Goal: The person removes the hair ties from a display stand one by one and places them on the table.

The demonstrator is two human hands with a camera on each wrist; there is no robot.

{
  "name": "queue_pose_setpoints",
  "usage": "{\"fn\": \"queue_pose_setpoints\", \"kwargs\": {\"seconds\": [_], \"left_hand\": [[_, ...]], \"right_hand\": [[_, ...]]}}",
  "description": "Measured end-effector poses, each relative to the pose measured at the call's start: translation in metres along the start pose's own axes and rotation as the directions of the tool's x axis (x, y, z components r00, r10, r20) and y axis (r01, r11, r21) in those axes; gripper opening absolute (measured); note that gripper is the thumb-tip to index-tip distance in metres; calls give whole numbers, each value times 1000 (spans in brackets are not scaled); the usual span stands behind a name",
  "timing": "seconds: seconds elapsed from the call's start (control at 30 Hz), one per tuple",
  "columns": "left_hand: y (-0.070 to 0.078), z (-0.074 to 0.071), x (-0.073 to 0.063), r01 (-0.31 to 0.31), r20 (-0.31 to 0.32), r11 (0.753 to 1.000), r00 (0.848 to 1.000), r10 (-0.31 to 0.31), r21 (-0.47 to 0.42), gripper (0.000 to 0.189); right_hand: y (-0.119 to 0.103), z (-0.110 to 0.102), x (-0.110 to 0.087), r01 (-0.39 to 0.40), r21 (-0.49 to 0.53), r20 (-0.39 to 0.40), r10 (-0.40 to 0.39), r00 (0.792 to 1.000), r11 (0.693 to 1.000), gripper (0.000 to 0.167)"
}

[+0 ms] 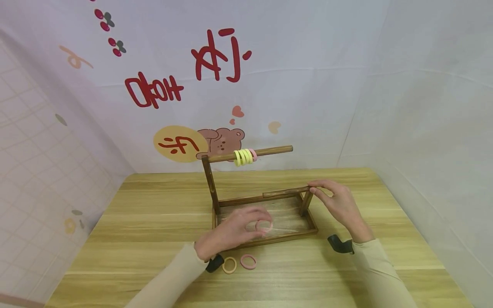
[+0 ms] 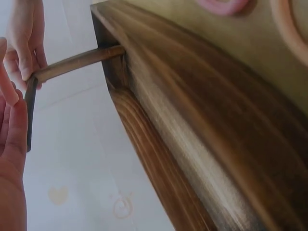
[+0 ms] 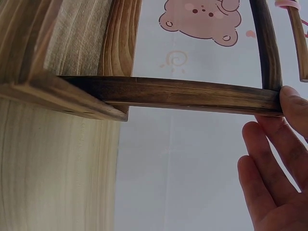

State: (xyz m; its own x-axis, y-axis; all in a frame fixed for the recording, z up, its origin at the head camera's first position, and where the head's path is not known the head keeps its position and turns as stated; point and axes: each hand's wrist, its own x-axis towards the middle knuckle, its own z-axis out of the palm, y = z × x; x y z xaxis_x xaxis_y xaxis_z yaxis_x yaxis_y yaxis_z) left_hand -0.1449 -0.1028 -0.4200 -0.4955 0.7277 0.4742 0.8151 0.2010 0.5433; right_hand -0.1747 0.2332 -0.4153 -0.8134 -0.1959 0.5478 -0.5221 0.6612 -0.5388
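Observation:
My left hand (image 1: 236, 229) pinches a pink ring (image 2: 7, 91) between thumb and fingers, over the tray of a dark wooden rack (image 1: 211, 184). With thumb and index finger, my right hand (image 1: 339, 203) grips the corner where the rack's lower bar (image 1: 283, 193) meets its short post (image 3: 183, 96); the other fingers spread below. On the taller upper bar (image 1: 275, 150) hang several yellow rings (image 1: 243, 158) side by side, with a pink one (image 1: 254, 155) at their right. The upper bar's right end is free, as is the lower bar's left end.
Two loose rings lie on the wooden table (image 1: 161, 239) before the rack, a pale orange one (image 1: 229, 272) and a pink one (image 1: 248, 268), close to my left wrist. A white printed cloth (image 1: 308, 98) hangs behind the table and along both sides.

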Motion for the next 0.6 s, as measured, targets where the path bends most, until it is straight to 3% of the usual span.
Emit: {"fn": "queue_pose_setpoints", "kwargs": {"seconds": [0.3, 0.47, 0.6], "left_hand": [[6, 9, -5, 73, 73, 997, 995, -74, 13, 38], [8, 14, -9, 135, 149, 991, 980, -133, -4, 34], [9, 16, -11, 154, 175, 988, 972, -154, 15, 37]], "right_hand": [[0, 0, 0, 0, -5, 2, 0, 1000, 1000, 21], [0, 0, -1, -9, -13, 7, 9, 1000, 1000, 21], [0, 0, 0, -4, -12, 4, 4, 1000, 1000, 20]]}}
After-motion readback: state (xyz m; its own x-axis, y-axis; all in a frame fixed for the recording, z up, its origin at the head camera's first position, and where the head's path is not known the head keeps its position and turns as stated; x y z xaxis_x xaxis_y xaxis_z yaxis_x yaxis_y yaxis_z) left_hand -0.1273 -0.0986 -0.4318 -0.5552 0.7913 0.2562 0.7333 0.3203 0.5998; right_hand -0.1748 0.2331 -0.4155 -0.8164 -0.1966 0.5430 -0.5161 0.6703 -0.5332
